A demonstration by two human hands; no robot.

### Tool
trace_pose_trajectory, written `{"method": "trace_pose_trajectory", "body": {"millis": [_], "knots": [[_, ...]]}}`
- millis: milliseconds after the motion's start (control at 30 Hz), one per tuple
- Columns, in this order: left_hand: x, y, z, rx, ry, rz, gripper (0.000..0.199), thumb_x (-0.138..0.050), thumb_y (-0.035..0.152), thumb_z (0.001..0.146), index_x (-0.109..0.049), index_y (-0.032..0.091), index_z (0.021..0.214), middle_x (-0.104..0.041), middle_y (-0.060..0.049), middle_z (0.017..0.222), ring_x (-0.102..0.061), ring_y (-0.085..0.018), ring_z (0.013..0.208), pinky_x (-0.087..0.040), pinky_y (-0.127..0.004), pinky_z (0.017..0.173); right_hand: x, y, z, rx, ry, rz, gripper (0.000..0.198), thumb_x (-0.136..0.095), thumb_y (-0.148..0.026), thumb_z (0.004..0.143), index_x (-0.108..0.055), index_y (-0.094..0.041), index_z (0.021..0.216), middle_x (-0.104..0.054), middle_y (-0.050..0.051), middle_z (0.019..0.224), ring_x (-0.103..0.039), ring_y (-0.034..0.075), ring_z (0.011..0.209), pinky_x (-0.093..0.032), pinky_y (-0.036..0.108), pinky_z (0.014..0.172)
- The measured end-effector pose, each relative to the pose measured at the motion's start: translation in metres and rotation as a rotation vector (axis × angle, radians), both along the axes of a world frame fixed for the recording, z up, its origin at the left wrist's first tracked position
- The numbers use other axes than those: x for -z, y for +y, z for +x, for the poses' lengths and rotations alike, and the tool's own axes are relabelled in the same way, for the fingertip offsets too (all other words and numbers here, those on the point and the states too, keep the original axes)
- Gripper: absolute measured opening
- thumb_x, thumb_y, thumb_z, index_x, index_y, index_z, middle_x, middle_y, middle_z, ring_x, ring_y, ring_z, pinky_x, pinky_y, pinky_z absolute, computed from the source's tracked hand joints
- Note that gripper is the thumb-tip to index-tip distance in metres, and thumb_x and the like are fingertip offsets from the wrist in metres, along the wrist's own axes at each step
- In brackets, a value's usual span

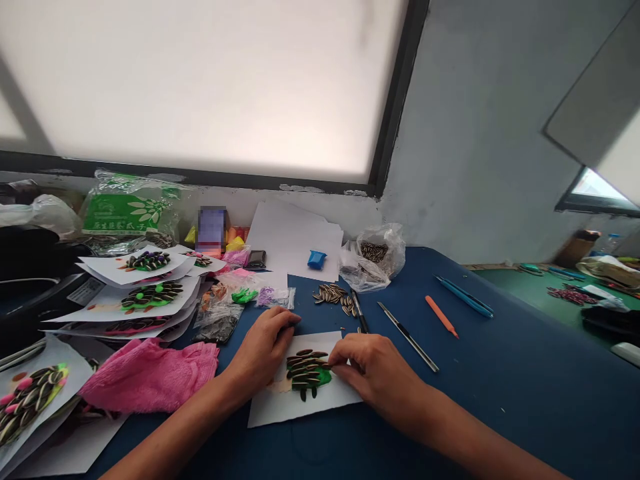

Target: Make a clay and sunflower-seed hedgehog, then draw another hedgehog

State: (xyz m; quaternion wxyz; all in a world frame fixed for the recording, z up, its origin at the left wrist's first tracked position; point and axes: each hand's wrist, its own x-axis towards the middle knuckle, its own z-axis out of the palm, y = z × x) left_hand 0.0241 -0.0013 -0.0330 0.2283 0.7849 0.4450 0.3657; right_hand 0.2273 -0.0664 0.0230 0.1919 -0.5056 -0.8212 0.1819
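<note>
A white sheet (270, 412) lies on the blue table, bearing a picture of striped sunflower seeds (306, 360) set in rows on green clay (324, 377). My right hand (373, 367) is over the sheet's right side, thumb and forefinger pinched on a sunflower seed (327, 365) at the edge of the rows. By the sheet's upper left corner is my left hand (265, 343), its fingers curled together; whatever they hold is hidden. Loose sunflower seeds (330, 293) form a small pile beyond the sheet.
Right of the sheet lie a craft knife (407, 337), an orange pen (441, 317) and blue tweezers (465, 297). A seed bag (375, 257) and blue clay (316, 259) sit behind. At left are a pink cloth (150, 377) and stacked seed pictures (125, 313).
</note>
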Motion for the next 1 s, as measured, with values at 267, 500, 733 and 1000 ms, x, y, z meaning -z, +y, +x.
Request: {"method": "trace_pose_trajectory", "body": {"millis": [267, 500, 733, 1000], "knots": [[0.002, 0.001, -0.001, 0.046, 0.006, 0.025, 0.026, -0.044, 0.021, 0.086, -0.069, 0.023, 0.092, -0.064, -0.006, 0.098, -0.059, -0.022, 0.095, -0.049, -0.039, 0.086, 0.001, 0.0, -0.003, 0.03, -0.022, 0.0, 0.016, -0.062, -0.008, 0.083, -0.072, -0.02, 0.083, -0.071, 0.001, 0.084, -0.063, 0.015, 0.075, -0.043, 0.023, 0.068], [-0.001, -0.001, 0.0, 0.061, 0.039, 0.011, 0.021, -0.052, 0.02, 0.083, -0.071, 0.024, 0.089, -0.062, -0.006, 0.103, -0.057, -0.024, 0.1, -0.047, -0.041, 0.09, 0.008, 0.002, -0.003, 0.021, -0.003, 0.031, 0.013, -0.062, -0.01, 0.083, -0.071, -0.019, 0.082, -0.07, 0.001, 0.081, -0.062, 0.014, 0.073, -0.043, 0.022, 0.067], [0.0, -0.001, 0.0, 0.085, 0.078, 0.037, 0.022, -0.052, 0.02, 0.084, -0.073, 0.026, 0.086, -0.061, -0.007, 0.101, -0.056, -0.024, 0.098, -0.047, -0.042, 0.088, 0.009, 0.004, -0.004, 0.006, -0.015, 0.035, 0.011, -0.062, -0.011, 0.084, -0.069, -0.018, 0.081, -0.069, 0.001, 0.083, -0.061, 0.013, 0.075, -0.043, 0.021, 0.067], [0.001, 0.001, -0.001, 0.112, 0.111, -0.002, 0.029, -0.052, 0.012, 0.083, -0.074, 0.028, 0.091, -0.061, -0.005, 0.102, -0.053, -0.023, 0.097, -0.045, -0.04, 0.088, 0.009, 0.002, -0.005, -0.016, -0.052, 0.05, 0.012, -0.059, -0.014, 0.089, -0.068, -0.018, 0.081, -0.066, 0.001, 0.081, -0.059, 0.012, 0.071, -0.04, 0.02, 0.063]]}}
